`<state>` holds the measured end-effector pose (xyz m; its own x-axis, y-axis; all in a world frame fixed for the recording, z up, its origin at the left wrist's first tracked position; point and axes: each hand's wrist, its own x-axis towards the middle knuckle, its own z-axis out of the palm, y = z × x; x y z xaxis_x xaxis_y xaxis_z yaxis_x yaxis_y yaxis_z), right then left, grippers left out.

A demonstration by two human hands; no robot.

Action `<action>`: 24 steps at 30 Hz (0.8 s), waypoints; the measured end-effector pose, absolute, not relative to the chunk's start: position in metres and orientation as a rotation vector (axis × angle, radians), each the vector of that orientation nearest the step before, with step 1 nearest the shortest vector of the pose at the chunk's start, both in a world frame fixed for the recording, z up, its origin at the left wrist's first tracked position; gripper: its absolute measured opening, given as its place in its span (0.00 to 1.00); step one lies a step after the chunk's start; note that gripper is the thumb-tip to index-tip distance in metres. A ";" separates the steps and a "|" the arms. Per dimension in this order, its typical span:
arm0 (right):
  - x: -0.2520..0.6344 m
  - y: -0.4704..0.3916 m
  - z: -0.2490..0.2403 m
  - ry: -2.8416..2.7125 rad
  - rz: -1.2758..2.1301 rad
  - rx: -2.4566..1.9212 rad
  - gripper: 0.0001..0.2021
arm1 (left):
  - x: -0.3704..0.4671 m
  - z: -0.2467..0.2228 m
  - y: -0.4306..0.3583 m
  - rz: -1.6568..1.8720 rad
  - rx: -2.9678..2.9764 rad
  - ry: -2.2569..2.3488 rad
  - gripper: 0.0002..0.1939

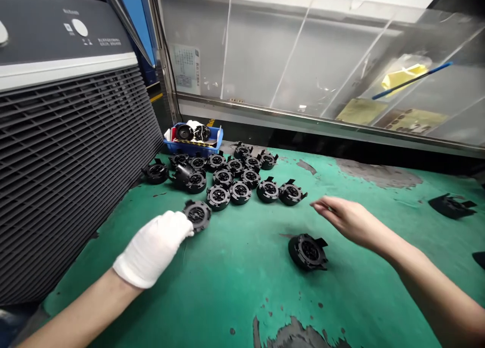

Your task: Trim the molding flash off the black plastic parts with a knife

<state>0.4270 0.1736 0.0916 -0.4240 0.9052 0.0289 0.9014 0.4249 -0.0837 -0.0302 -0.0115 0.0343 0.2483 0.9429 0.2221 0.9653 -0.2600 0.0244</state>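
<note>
My left hand, in a white glove, has its fingers closed on the edge of a round black plastic part with a slotted centre. That part is at the near left of a cluster of similar round black parts with upright tabs. My bare right hand hovers over the green table, its fingers drawn together; whether something small is in them cannot be made out. Below and left of it sits a single round black part, apart from the hand. Another black part lies just left of its fingertips.
A large grey slatted machine borders the left side. Behind the cluster stands a blue bin with black parts inside. A clear panel with a metal rail runs along the back. Another black part lies at the right on the worn green tabletop.
</note>
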 end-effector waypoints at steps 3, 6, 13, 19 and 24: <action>0.463 0.123 0.066 -2.470 0.506 -1.703 0.24 | -0.060 0.053 -0.012 -0.024 -2.232 -1.977 0.15; 0.479 0.099 0.037 -2.362 0.642 -1.726 0.28 | -0.084 0.062 -0.001 0.085 -2.025 -2.164 0.16; 0.477 0.113 0.016 -2.212 0.535 -1.703 0.18 | -0.122 0.050 0.030 -0.096 -1.912 -2.335 0.12; 0.423 0.075 0.042 -2.341 0.572 -1.555 0.16 | -0.047 0.018 -0.013 -0.540 -2.102 -2.205 0.26; 0.338 0.029 0.046 -2.306 0.836 -1.420 0.16 | 0.051 -0.010 -0.059 -0.953 -2.693 -2.049 0.67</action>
<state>0.3382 0.0288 0.0458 -0.4632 0.8852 -0.0426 0.7067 0.3400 -0.6205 0.0514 -0.0587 -0.0101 0.2021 0.9612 0.1880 0.7631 -0.2749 0.5849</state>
